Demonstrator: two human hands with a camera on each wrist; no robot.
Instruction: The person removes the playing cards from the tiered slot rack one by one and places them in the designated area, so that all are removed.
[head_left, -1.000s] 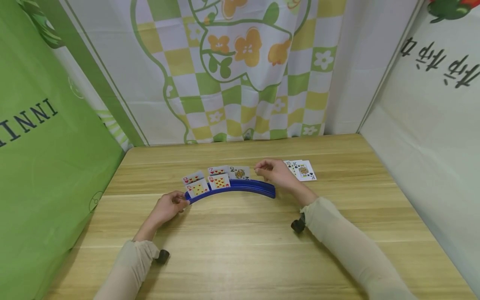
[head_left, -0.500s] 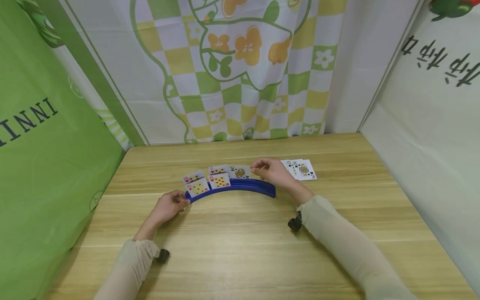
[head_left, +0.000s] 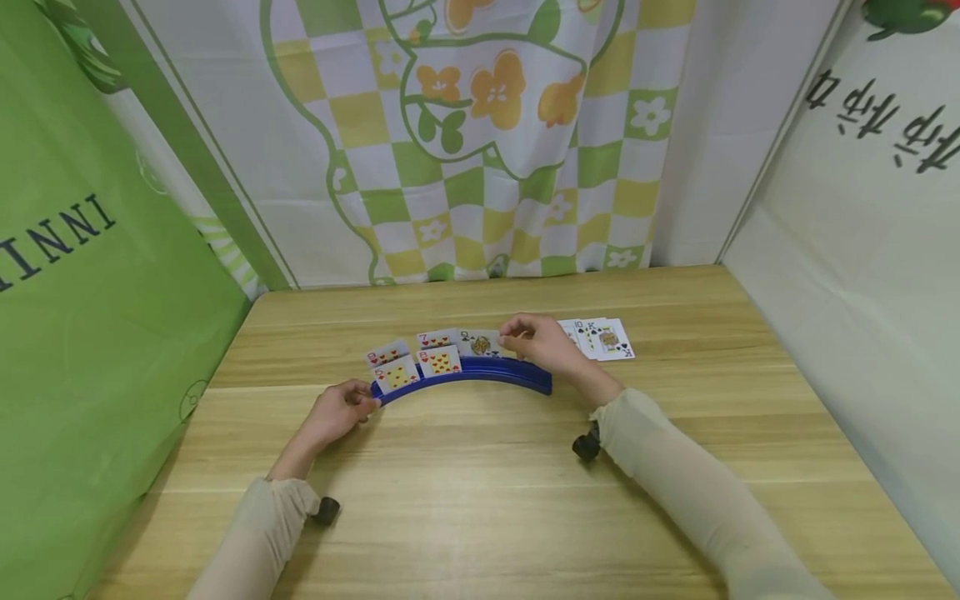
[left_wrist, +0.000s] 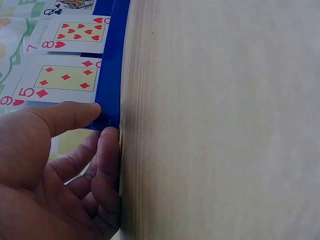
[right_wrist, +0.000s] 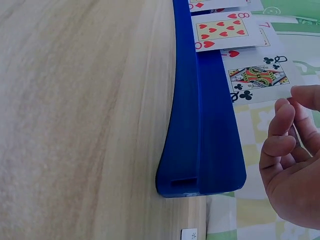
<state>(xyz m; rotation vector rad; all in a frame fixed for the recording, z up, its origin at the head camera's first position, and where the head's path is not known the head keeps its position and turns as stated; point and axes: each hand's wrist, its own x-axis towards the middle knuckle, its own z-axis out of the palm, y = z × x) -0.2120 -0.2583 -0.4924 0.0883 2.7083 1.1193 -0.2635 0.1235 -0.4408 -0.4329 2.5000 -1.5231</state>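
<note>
Queen of clubs (head_left: 480, 343) leans in the blue rack (head_left: 487, 372), toward the far edge of the tabletop (head_left: 480, 500), long axis rising. The nearer right hand (head_left: 550, 343) pinches its right side; left hand (head_left: 341, 412) grips the rack's left end.

The head view looks forward and down from above and behind the left hand (head_left: 341, 414) and right hand (head_left: 546, 343), farthest back. The left wrist view is up close, looking past the left hand along the blue rack (head_left: 517, 375) toward the right hand's side. The right wrist view, also close, faces the other way. Both share the eight of hearts (head_left: 439, 362) between the hands.
</note>
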